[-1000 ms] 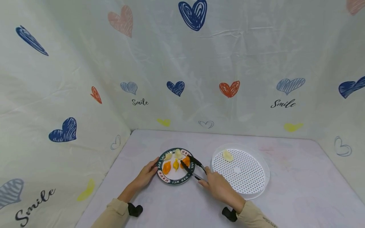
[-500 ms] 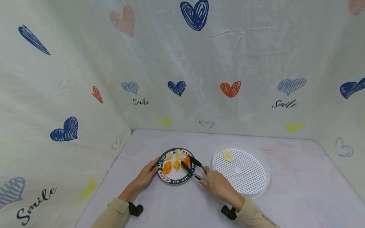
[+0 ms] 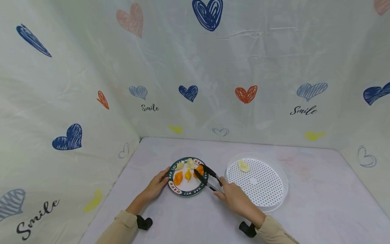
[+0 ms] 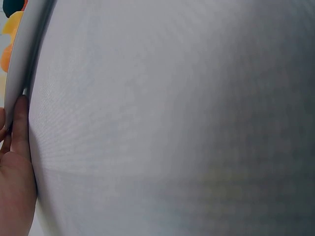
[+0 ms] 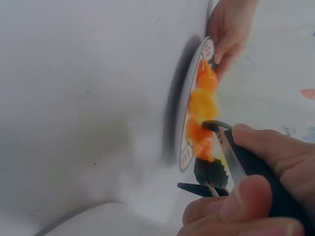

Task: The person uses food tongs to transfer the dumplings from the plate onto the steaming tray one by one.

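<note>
My left hand [image 3: 156, 184] grips the left rim of a round plate [image 3: 187, 194] with a dark green lettered border. In the left wrist view its thumb [image 4: 20, 128] lies along the rim. My right hand [image 3: 239, 198] holds black-tipped metal tongs [image 3: 209, 170]. The tong tips stand on either side of a glossy orange piece [image 3: 199, 169] at the plate's right. Another orange piece [image 3: 178, 178], a smaller yellow one [image 3: 188, 175] and two pale pieces [image 3: 190, 163] lie on the plate. In the right wrist view one tong tip overlaps the orange piece.
A white perforated round tray [image 3: 256, 186] sits right of the plate, partly behind my right hand. One pale yellowish piece [image 3: 243, 166] lies near its back left. The pale table [image 3: 182, 220] ends at a heart-printed white curtain [image 3: 219, 67].
My right hand has shifted slightly to the right, and the tongs have turned a little around the orange piece. The left hand keeps its grip on the plate.
</note>
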`<state>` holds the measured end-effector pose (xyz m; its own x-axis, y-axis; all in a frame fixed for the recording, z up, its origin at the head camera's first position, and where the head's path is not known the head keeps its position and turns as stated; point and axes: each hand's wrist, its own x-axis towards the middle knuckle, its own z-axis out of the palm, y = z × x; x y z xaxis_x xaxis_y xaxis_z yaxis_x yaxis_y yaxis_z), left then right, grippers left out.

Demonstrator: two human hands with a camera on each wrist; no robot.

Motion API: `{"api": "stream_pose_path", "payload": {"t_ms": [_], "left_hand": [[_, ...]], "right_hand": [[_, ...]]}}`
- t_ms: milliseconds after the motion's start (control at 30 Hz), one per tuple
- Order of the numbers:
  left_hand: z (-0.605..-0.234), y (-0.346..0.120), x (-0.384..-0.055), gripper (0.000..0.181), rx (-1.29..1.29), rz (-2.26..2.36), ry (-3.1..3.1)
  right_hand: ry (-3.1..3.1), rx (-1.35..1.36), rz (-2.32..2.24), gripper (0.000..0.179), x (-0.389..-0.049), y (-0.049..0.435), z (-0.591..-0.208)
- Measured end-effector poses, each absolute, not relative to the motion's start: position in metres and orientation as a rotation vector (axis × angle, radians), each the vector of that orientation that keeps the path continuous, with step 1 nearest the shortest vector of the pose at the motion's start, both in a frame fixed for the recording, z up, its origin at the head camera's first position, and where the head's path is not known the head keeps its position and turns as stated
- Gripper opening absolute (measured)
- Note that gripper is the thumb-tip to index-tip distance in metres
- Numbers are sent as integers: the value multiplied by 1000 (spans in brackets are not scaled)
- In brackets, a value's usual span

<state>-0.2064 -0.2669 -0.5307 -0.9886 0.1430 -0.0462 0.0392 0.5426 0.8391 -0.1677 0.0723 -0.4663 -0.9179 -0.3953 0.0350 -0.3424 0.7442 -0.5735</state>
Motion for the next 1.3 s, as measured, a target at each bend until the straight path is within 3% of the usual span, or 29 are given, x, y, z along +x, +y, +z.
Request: {"api": "stream_pose_path", "payload": {"t_ms": [600,1300], "left_hand": [[-535,-265,-207,53,114,1470,2639],[-533,-264,-208,53,122,1462,2654]], "right_hand": [[2855,-510,-935,67,-159,93,-449],[2956,-476,-886,70,-146,169,-436]]}}
